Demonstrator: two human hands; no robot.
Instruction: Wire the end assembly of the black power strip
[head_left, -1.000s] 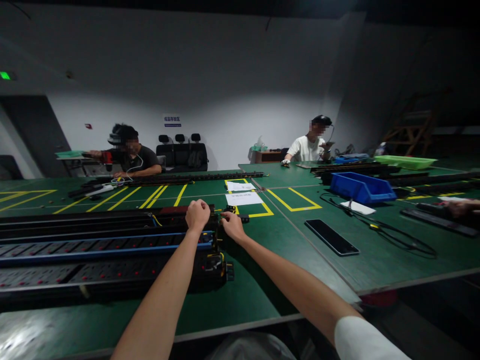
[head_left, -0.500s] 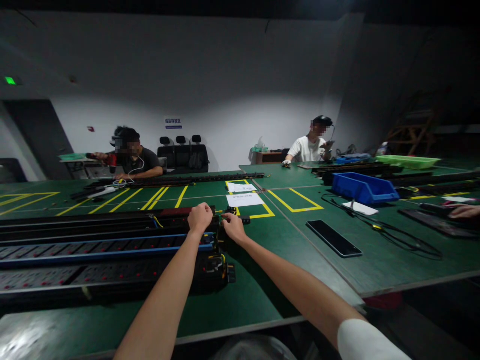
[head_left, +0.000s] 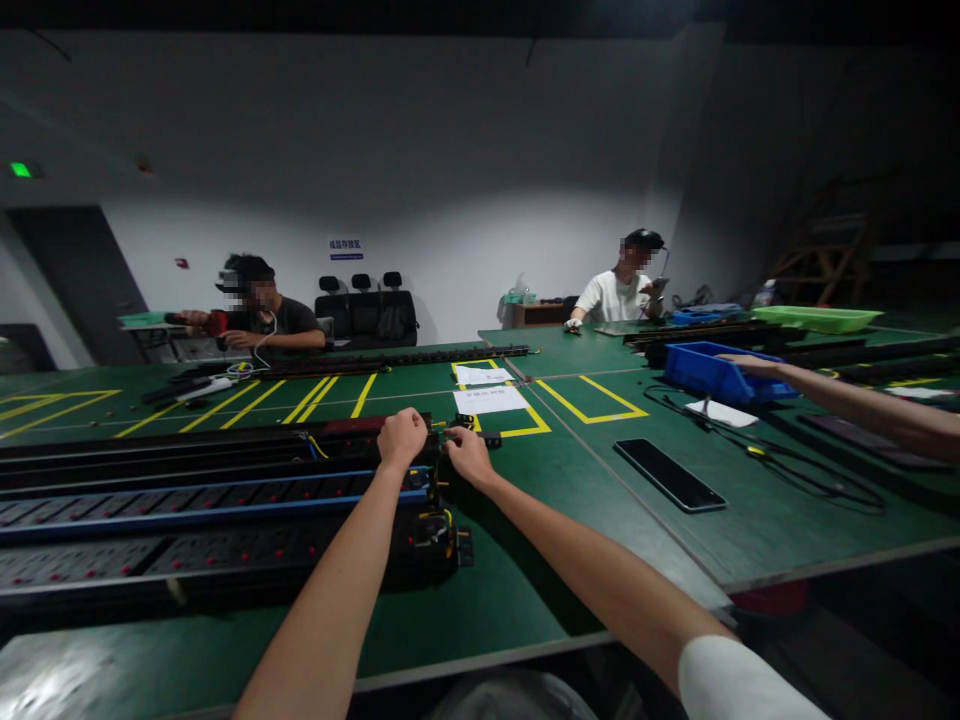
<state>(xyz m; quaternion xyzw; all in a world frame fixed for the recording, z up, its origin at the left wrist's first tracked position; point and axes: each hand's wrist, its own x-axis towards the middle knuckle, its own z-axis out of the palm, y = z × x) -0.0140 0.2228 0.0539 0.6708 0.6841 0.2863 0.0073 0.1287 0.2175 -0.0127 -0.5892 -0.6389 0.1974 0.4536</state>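
Note:
Long black power strips with red-dotted sockets lie side by side on the left, among them a blue-edged power strip (head_left: 225,497) and a nearer black power strip (head_left: 247,540) with wires at its right end. My left hand (head_left: 403,438) is closed at the right end of a farther dark strip (head_left: 352,425); its fingertips are hidden. Close beside it, my right hand (head_left: 469,457) pinches at the same end, near a small black end piece (head_left: 491,439). Whatever the fingers grip is too small to make out.
A phone (head_left: 669,474) and black cable (head_left: 810,475) lie on the green table to the right. Another person's arm (head_left: 847,395) reaches into a blue bin (head_left: 694,372). Paper sheets (head_left: 490,399) lie ahead. Two people sit across the table, one holding a red drill (head_left: 216,323).
My hands have barely moved. At the right, another person's arm has come in and reached over the blue bin. The person across on the left has raised a hand towards the drill.

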